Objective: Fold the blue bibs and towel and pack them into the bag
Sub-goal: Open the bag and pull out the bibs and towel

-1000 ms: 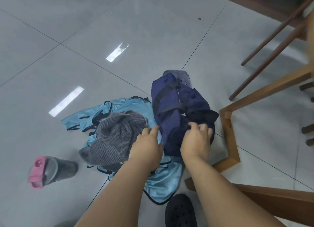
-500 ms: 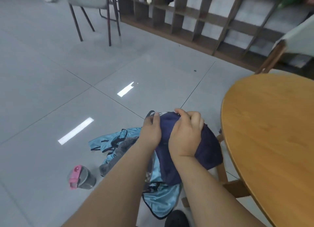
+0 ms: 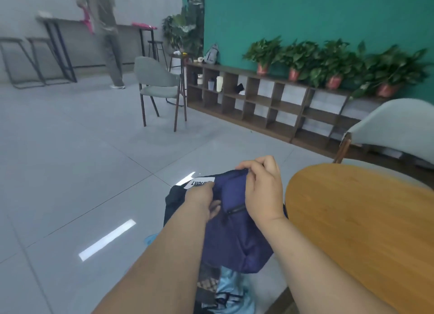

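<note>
Two bare hands hold a navy bag point(image 3: 234, 238) up above the grey tiled floor point(image 3: 70, 173), just left of a round wooden table point(image 3: 364, 219). The left hand point(image 3: 202, 201) grips the bag's left side beside a white label. The right hand point(image 3: 263, 191) pinches the bag's top edge. Light blue bibs point(image 3: 232, 288) lie on the floor beneath the bag, near the bottom edge.

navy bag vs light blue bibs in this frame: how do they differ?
The navy bag is held up beside the table, gripped by the left hand and right hand; the light blue bibs lie beneath it, untouched. The bag is dark, with a white label and a zip; the bibs are pale and glossy with black trim. Both are soft cloth.
</note>
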{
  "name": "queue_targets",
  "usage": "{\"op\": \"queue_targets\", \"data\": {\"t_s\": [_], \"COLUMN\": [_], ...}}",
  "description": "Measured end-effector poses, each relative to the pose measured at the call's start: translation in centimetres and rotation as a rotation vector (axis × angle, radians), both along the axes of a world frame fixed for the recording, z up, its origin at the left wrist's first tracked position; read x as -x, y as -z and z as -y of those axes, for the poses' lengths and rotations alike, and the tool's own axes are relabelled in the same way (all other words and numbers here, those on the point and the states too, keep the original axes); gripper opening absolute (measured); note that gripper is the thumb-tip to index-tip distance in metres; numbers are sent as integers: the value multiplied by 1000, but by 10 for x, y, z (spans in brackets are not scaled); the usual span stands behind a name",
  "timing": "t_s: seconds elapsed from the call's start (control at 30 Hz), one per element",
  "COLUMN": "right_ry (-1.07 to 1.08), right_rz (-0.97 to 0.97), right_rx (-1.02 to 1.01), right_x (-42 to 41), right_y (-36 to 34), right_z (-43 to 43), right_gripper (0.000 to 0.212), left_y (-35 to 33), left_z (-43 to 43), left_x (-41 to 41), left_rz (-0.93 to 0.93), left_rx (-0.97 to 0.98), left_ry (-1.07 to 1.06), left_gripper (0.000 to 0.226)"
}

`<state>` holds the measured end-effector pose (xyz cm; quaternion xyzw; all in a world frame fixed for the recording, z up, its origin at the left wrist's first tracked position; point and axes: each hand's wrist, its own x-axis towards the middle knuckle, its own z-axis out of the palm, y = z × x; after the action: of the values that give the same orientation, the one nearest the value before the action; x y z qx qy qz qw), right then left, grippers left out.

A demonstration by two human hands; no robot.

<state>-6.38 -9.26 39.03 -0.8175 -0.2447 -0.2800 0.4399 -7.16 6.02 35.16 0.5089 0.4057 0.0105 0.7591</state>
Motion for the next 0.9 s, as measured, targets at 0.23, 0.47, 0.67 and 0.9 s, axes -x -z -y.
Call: {"op": "queue_targets", "data": {"t_s": [0.23,0.47,0.67,0.9], "right_ry": [26,141,326,569], "right_rz": [18,160,311,440], "right_rx": [-75,-185,-291,-228], "right_x": [41,72,81,86], "right_y": [-70,-137,-193,-222], "right_z": [25,85,186,370], "right_gripper": [37,36,37,34], "left_y": [-88,-186,-252,-298], "left_z": [14,77,193,384], "left_x": [36,57,57,36], "left_rz": [203,353,575,724], "left_rx": [-435,-783,-627,-501], "left_ry": [-97,-1,60,218], "left_gripper": [20,30,25,15]}}
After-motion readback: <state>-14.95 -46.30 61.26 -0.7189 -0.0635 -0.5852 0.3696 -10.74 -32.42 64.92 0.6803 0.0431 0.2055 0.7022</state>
